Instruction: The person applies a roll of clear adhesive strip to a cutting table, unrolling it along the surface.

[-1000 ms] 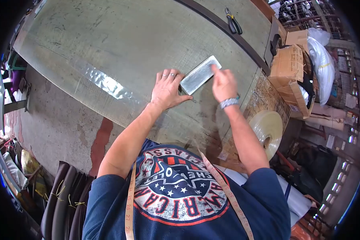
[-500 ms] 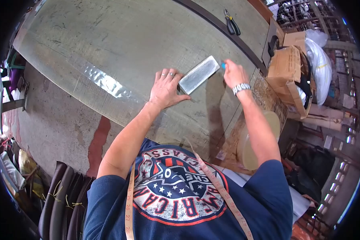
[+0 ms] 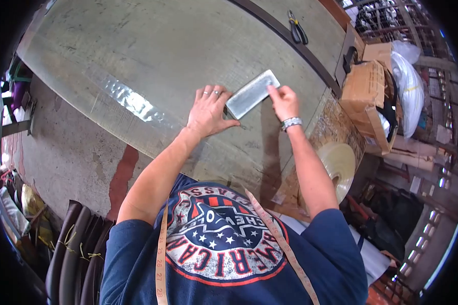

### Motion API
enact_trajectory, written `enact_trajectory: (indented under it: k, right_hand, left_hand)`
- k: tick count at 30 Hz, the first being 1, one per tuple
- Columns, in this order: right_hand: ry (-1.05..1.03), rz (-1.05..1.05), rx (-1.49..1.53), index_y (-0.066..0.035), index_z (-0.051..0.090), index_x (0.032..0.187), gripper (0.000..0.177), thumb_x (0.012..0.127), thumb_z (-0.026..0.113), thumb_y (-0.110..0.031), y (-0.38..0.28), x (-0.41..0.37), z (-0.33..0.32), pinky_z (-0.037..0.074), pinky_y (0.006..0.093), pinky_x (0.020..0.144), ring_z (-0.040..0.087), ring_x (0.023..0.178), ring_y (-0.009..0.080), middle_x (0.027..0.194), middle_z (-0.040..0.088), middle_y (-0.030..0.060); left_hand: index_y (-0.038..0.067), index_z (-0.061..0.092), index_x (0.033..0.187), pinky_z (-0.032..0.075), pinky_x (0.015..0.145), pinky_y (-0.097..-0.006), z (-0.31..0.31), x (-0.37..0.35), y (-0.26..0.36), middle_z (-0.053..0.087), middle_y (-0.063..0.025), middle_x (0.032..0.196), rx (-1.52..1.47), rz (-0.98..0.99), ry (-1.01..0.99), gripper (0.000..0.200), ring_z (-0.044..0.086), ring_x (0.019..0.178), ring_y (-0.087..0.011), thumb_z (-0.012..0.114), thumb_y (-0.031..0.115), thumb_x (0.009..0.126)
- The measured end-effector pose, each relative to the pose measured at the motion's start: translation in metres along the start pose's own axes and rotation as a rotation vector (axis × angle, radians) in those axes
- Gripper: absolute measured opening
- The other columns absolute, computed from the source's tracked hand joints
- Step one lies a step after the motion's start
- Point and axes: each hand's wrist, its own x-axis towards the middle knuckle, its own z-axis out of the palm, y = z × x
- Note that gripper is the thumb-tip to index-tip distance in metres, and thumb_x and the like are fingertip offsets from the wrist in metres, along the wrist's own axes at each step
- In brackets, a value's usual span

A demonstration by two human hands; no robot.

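A grey rectangular block (image 3: 250,95), which looks like a sharpening stone, lies aslant on the worktable. My left hand (image 3: 207,113) rests flat against its left end, fingers stretched out and thumb spread along the near side. Two rings show on its fingers. Over the block's right end, my right hand (image 3: 285,103) is closed in a pinch, with a watch on the wrist. A small bluish thing sits at its fingertips on the block's surface; most of it is hidden by the fingers.
Pliers (image 3: 297,29) lie beyond a dark strip (image 3: 290,38) across the worktable (image 3: 137,46). Clear film (image 3: 132,101) glints at left. A roll of clear plastic (image 3: 341,165) stands by my right forearm. A cardboard box (image 3: 364,94) is at right; dark rolls (image 3: 74,254) stand lower left.
My right hand has moved left, from beside the block to over its right end, bringing the small blue thing with it. My left hand stays at the block's left end.
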Motion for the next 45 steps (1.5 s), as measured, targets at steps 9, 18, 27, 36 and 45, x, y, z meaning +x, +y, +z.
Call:
enact_trajectory:
  k: [9,18,27,36,45]
  right_hand:
    - [-0.074,-0.002,-0.096,0.001,0.063,0.076,0.056,0.091,0.076,-0.051,-0.007,-0.028,0.004,0.052,0.0416,0.063,0.064,0.062,0.0257,0.070,0.068,0.0195]
    - [0.101,-0.572,-0.414,-0.012,0.072,0.121,0.023,0.100,0.063,-0.017,-0.041,-0.029,-0.019,0.053,0.0479,0.077,0.065,0.088,0.0413,0.097,0.066,0.0194]
    - [0.062,-0.605,-0.461,-0.023,0.073,0.127,0.030,0.100,0.061,-0.017,-0.024,-0.051,-0.003,0.049,0.0494,0.078,0.059,0.089,0.0362,0.092,0.061,0.0124]
    - [0.154,-0.570,-0.857,-0.024,0.073,0.126,0.039,0.092,0.061,-0.010,-0.044,-0.020,-0.027,0.052,0.0480,0.083,0.064,0.096,0.0344,0.097,0.066,0.0142]
    - [-0.195,0.171,-0.164,-0.001,0.063,0.077,0.052,0.094,0.072,-0.049,-0.034,0.007,-0.011,0.049,0.0416,0.052,0.063,0.052,0.0229,0.057,0.063,0.0146]
  left_hand:
    - [0.010,0.066,0.127,0.038,0.107,-0.0466,0.005,0.000,-0.001,0.058,-0.0069,0.127,0.016,0.015,0.040,0.083,0.050,0.124,-0.0306,0.092,0.054,0.061]
    - [0.010,0.065,0.129,0.038,0.109,-0.0458,0.002,0.000,0.002,0.057,-0.0082,0.129,0.003,-0.006,0.009,0.083,0.049,0.126,-0.0306,0.092,0.054,0.063]
    - [0.010,0.066,0.127,0.037,0.109,-0.0462,0.000,0.005,0.003,0.058,-0.0080,0.127,0.007,-0.005,0.008,0.081,0.049,0.126,-0.0299,0.091,0.054,0.064]
    - [0.008,0.064,0.131,0.035,0.112,-0.0467,0.002,-0.003,0.004,0.056,-0.0089,0.130,-0.017,-0.015,-0.023,0.084,0.048,0.128,-0.0310,0.092,0.051,0.064]
    - [0.003,0.061,0.135,0.043,0.109,-0.0470,-0.035,-0.032,0.006,0.056,-0.0140,0.139,-0.186,-0.140,0.057,0.073,0.049,0.128,-0.0365,0.089,0.029,0.073]
